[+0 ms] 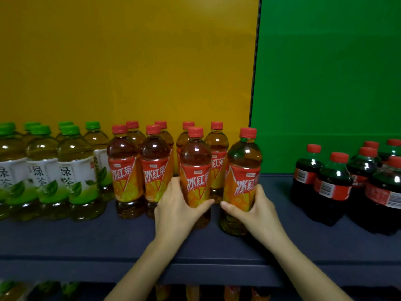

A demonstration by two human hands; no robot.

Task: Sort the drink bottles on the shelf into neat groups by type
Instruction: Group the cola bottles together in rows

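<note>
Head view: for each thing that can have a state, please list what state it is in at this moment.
Left hand: closed around an iced tea bottle, which stands upright.
Right hand: closed around the rightmost iced tea bottle, upright.
Other iced tea bottles: upright, capped, grouped mid-shelf.
Green tea bottles: upright, capped, grouped at left.
Cola bottles: upright, capped, grouped at right, apart from the teas.
Shelf: bare along its front edge.
</note>
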